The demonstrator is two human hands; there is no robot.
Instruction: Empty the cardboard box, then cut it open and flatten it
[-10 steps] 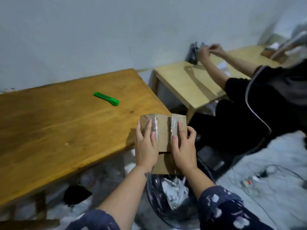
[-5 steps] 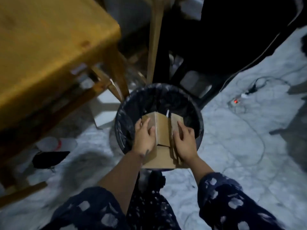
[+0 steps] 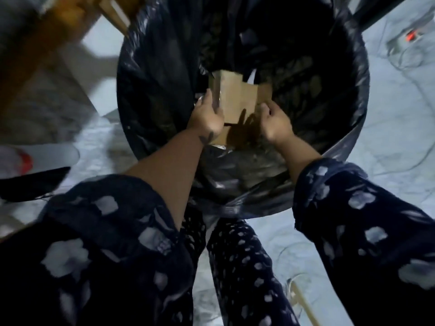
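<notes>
Head view, and the cardboard box [image 3: 237, 100] sits down inside the black-lined bin [image 3: 341, 114], long axis running twelve to six; the left hand [image 3: 207, 120] pinches its nine o'clock edge, thumb over, fingers under; the right hand [image 3: 275, 127], loosely curled and holding nothing, hovers just beside the four o'clock corner, so the left looks the one to lift it.

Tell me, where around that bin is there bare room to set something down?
Bare pale floor lies right of the bin, bar some cables. The bin's mouth is crowded with the cardboard box, left hand and right hand. Left is cramped by table legs.
</notes>
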